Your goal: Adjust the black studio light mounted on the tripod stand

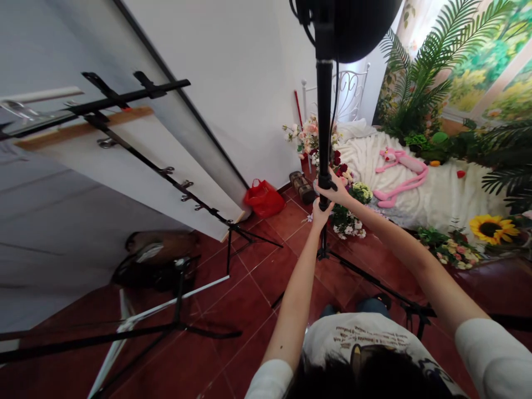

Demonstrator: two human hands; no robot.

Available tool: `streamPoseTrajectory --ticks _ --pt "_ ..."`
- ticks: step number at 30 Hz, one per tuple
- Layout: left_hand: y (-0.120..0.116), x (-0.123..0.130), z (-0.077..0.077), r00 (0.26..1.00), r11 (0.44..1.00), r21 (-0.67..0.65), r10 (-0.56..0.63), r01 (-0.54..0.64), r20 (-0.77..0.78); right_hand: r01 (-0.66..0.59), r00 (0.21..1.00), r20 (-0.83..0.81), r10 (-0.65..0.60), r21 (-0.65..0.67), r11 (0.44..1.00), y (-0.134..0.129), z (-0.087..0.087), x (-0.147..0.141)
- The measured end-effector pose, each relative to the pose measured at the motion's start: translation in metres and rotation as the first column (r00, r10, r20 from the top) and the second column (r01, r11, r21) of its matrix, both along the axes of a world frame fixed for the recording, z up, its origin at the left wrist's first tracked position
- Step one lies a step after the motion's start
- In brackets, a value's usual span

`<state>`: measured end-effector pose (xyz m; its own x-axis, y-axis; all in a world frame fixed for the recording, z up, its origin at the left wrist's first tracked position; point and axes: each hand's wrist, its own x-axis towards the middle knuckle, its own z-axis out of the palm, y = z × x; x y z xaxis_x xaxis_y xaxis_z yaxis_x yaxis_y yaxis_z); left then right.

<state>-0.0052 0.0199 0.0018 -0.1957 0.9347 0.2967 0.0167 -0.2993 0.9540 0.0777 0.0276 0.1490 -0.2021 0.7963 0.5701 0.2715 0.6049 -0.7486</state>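
A black light stand (324, 116) rises upright in front of me, with a large dark lamp head (366, 25) on top, cut off by the upper edge of the view. My right hand (337, 189) is closed around the pole at a black collar with a knob. Just below it, my left hand (321, 213) also wraps the pole. A black cable (334, 105) runs down alongside the stand from the lamp. The stand's base (323, 252) shows near the red tiled floor, partly behind my hands and forearms.
At left, a black stand holds a clipped white board (178, 166). Tripod legs (183, 327) spread across the floor. A red bag (265, 198) sits by the wall. At right, a bed with a white blanket (440, 194) carries a pink plush toy (409, 163); flowers (351, 224) and palms surround it.
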Motion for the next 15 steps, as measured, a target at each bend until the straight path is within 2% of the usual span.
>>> streamPoseTrajectory --ticks 3,9,15 --pt "0.001 0.000 -0.002 0.999 1.000 -0.004 -0.019 0.019 0.026 0.042 0.999 0.015 -0.042 -0.027 0.999 -0.006 -0.014 -0.001" --pt "0.003 0.002 -0.011 0.996 1.000 0.010 -0.030 0.029 0.081 0.025 0.998 0.056 -0.023 -0.038 0.999 -0.006 -0.024 0.004" --pt "0.008 -0.001 -0.006 0.996 0.997 0.008 -0.075 0.075 0.054 0.014 1.000 0.000 -0.014 -0.069 0.998 -0.007 -0.036 0.006"
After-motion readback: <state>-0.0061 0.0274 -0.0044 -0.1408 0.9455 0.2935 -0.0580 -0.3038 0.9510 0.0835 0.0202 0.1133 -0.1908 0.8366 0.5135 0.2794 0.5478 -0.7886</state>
